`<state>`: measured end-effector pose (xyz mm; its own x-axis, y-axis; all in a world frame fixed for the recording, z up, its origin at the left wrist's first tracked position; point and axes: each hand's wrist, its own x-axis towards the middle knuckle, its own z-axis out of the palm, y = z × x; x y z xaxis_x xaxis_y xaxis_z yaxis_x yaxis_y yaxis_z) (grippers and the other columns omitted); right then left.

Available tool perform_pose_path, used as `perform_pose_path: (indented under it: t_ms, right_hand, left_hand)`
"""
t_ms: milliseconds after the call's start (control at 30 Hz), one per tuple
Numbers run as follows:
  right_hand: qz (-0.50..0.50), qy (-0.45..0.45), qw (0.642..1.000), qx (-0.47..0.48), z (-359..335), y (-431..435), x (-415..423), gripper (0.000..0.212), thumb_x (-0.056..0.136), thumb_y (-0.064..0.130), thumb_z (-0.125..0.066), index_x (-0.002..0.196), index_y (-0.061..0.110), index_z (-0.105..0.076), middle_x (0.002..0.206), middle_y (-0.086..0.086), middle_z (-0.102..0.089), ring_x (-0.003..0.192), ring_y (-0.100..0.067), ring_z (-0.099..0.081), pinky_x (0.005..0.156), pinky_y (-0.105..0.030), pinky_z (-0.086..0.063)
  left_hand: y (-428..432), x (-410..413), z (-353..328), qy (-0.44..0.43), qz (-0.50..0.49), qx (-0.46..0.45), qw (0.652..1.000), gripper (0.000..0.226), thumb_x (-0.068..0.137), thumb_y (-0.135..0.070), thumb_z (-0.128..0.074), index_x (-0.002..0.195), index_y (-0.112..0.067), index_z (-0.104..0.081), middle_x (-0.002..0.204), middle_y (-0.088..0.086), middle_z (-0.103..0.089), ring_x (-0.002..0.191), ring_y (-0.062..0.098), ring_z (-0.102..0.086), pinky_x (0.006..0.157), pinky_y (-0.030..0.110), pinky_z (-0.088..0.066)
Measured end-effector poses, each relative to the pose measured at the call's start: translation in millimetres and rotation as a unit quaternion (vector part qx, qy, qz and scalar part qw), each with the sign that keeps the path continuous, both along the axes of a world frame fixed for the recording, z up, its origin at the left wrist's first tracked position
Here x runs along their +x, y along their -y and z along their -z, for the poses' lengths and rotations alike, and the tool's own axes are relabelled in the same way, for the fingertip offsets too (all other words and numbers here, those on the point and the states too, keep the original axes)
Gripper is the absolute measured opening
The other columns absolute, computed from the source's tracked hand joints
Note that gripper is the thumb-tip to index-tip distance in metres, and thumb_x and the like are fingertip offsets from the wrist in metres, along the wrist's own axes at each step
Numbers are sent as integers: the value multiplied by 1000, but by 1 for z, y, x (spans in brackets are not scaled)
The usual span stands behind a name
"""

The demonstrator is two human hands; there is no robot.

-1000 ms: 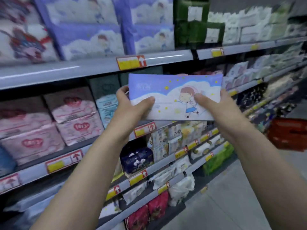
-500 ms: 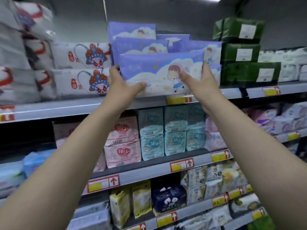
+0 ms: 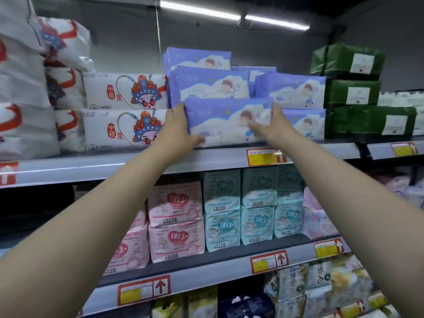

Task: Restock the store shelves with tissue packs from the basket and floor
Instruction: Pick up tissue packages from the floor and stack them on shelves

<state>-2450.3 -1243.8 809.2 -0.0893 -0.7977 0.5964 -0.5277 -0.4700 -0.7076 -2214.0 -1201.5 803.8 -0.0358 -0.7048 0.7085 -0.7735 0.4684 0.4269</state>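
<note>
A purple tissue pack (image 3: pixel 226 119) with a cartoon child on it stands at the front of the top shelf (image 3: pixel 206 158), its lower edge on the shelf. My left hand (image 3: pixel 177 129) grips its left end, thumb under the lower corner. My right hand (image 3: pixel 271 126) holds its right end, fingers curled over the front. Behind and beside it are stacked more purple packs (image 3: pixel 211 84) of the same kind. The basket and the floor are out of view.
White packs with an opera-mask face (image 3: pixel 125 111) stand left of the purple stack, dark green packs (image 3: pixel 353 95) to its right. Pink packs (image 3: pixel 175 220) and teal packs (image 3: pixel 239 207) fill the shelf below. Yellow and red price tags (image 3: pixel 263 157) line the shelf edges.
Both hands have carried the purple pack from chest height up and forward onto the top shelf, where it now stands in front of the purple stack. My view has tilted upward.
</note>
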Motion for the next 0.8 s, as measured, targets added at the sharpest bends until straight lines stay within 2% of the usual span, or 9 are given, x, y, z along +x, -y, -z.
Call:
perform_pose_path:
  t_ms: [67, 100, 233, 333, 433, 500, 567, 667, 800]
  right_hand:
    - [22, -27, 999, 39, 5, 4, -2, 88, 90, 28, -70, 152, 9, -10, 141, -11, -45, 121, -27, -48, 82, -23, -37]
    - [30, -39, 998, 48, 6, 4, -3, 91, 88, 27, -71, 151, 7, -8, 141, -13, -44, 120, -28, -48, 84, -26, -36]
    - [39, -75, 994, 64, 2, 3, -8, 94, 81, 32, -78, 147, 5, -15, 134, -13, -47, 121, -31, -49, 86, -32, -39]
    - [42, -76, 994, 73, 4, -1, -9, 82, 80, 39, -78, 138, 6, -30, 123, -7, -47, 118, -29, -50, 82, -31, -38]
    - [61, -69, 994, 58, 4, -2, -3, 75, 78, 42, -79, 130, 6, -39, 127, -10, -54, 117, -30, -53, 81, -32, -41]
    - [74, -64, 994, 39, 7, -3, 3, 77, 77, 43, -79, 131, 4, -39, 130, -13, -55, 120, -32, -52, 88, -36, -45]
    - [90, -83, 993, 3, 16, -9, 7, 90, 82, 45, -74, 146, 4, -27, 143, -16, -45, 132, -36, -41, 105, -40, -38]
    - [118, -195, 973, -44, 36, -39, 6, 95, 90, 52, -60, 156, 10, -6, 160, -15, -20, 147, -32, -17, 118, -40, -16]
    - [141, -359, 922, -26, 68, -80, -25, 88, 93, 61, -45, 157, 21, 0, 164, -9, -1, 151, -25, 1, 120, -44, -4]
  left_hand:
    - [2, -3, -1, 8, -6, 17, 1000, 84, 79, -19, -78, 144, -7, -26, 141, 16, -35, 123, 31, -45, 96, 32, -37]
    - [2, -3, -4, -2, -2, 27, 1000, 84, 78, -19, -79, 142, -8, -26, 139, 16, -37, 119, 32, -47, 93, 33, -39]
    - [1, 5, -7, -32, 19, 82, 996, 83, 77, -26, -80, 138, -14, -25, 126, 11, -49, 94, 31, -60, 83, 46, -53]
    - [-2, 7, 0, -1, -15, 81, 997, 81, 83, -40, -72, 144, -16, -23, 129, 7, -53, 101, 33, -61, 86, 49, -52]
    - [-4, 3, -4, 39, -64, 72, 995, 81, 88, -44, -66, 147, -12, -21, 128, 13, -55, 105, 36, -59, 85, 48, -52]
    - [-7, -1, -5, 77, -100, 82, 989, 85, 90, -47, -62, 150, -9, -15, 133, 17, -53, 113, 38, -56, 90, 49, -50]
    - [-15, -10, 0, 112, -151, 83, 979, 90, 93, -50, -55, 154, -7, -4, 149, 19, -38, 132, 37, -42, 105, 54, -38]
    - [-37, -36, 15, 167, -183, 50, 968, 92, 95, -53, -47, 155, -11, 8, 163, 12, 8, 150, 28, 1, 116, 59, -6]
    - [-58, -75, 44, 250, -108, 73, 959, 86, 95, -60, -40, 156, -24, 9, 162, 3, 18, 150, 21, 12, 117, 56, 4]
